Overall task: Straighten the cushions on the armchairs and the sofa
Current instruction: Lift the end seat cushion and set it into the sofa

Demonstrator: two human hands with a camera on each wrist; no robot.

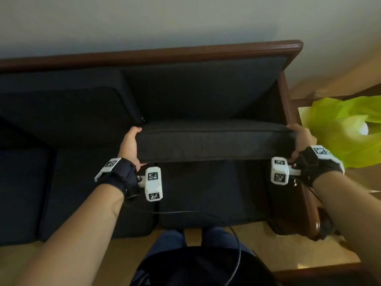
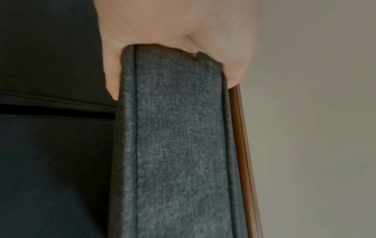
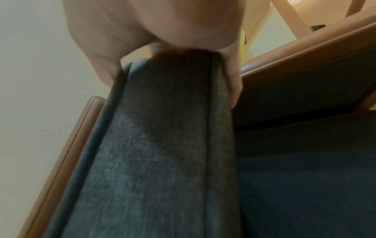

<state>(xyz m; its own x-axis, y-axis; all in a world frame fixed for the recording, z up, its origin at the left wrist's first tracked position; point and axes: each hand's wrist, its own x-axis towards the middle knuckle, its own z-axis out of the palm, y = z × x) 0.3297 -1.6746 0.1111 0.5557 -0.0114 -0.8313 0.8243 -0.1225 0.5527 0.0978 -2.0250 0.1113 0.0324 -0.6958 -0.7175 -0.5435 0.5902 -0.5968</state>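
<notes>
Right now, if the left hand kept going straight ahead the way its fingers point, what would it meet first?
Probably the neighbouring back cushion on the sofa: the left hand, gripping the lifted cushion's end, points toward it. How much gap remains is unclear from the head view.

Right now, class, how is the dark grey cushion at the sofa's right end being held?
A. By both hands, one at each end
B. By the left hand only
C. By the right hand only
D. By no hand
A: the left hand and right hand each grip one end of the cushion.
</notes>
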